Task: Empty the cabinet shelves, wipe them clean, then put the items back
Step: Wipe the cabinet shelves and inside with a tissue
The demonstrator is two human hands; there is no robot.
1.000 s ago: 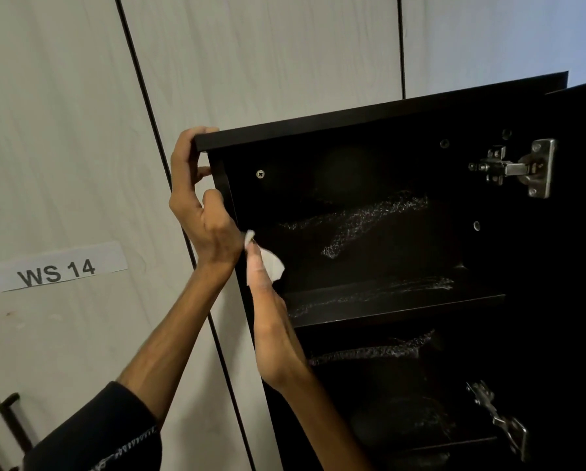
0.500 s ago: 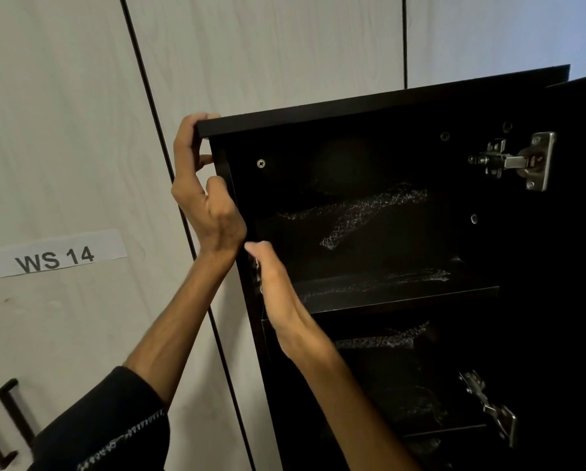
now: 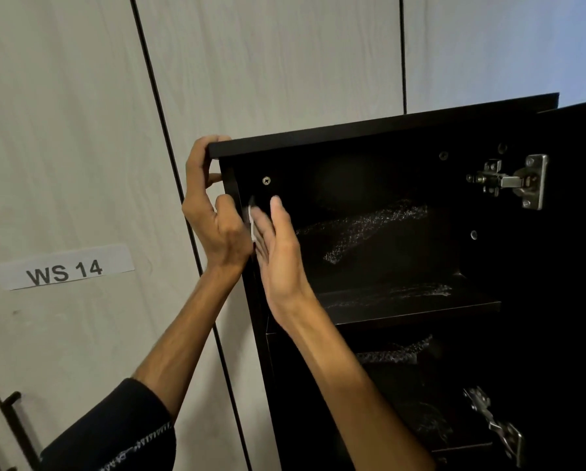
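left sleeve point(image 3: 115, 433): black, white zigzag cuff stitching | right forearm point(image 3: 352, 385): bare

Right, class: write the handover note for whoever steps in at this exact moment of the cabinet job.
Left hand grips the cabinet at its top left corner.
Right hand, fingers straight, presses a white wipe flat against the inner left wall, near the top.
Upper shelf appears emptied, with smeared streaks on it.
Done: upper compartment cleared, wiping under way.
Left: finish wiping; lower compartment too dark to judge; then restock. The items are out of view.
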